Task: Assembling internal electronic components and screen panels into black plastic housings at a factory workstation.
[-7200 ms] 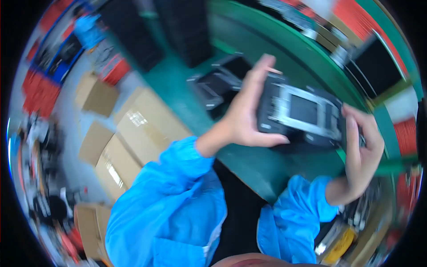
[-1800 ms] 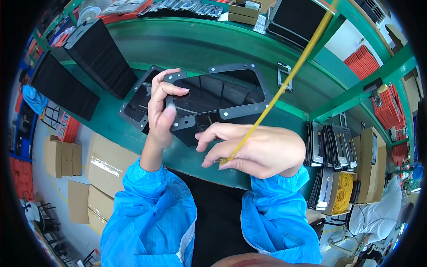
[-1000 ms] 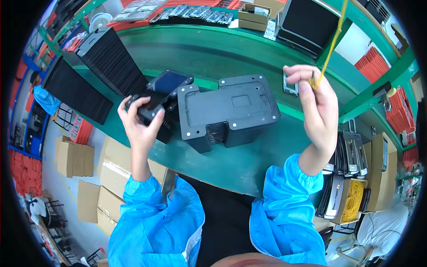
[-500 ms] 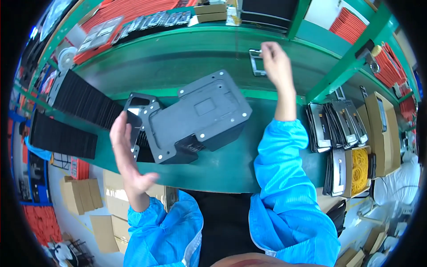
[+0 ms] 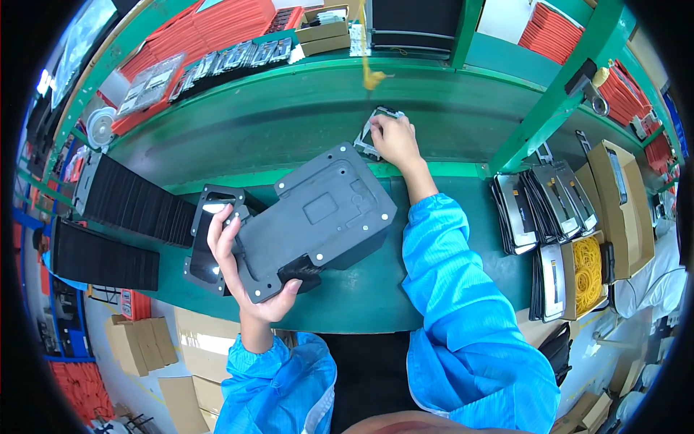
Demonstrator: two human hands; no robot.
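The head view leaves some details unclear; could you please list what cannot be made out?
In the head view:
- small silver rectangular frame: partly hidden by the right hand
- yellow hanging cord: lower end motion-blurred
- large black rectangular panel: cut off by upper edge

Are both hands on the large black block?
No, only the left hand is on the black block; the right hand is on the silver frame.

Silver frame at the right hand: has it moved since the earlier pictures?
Yes: the silver frame, touched by the right hand, has shifted left, farther from the green post.
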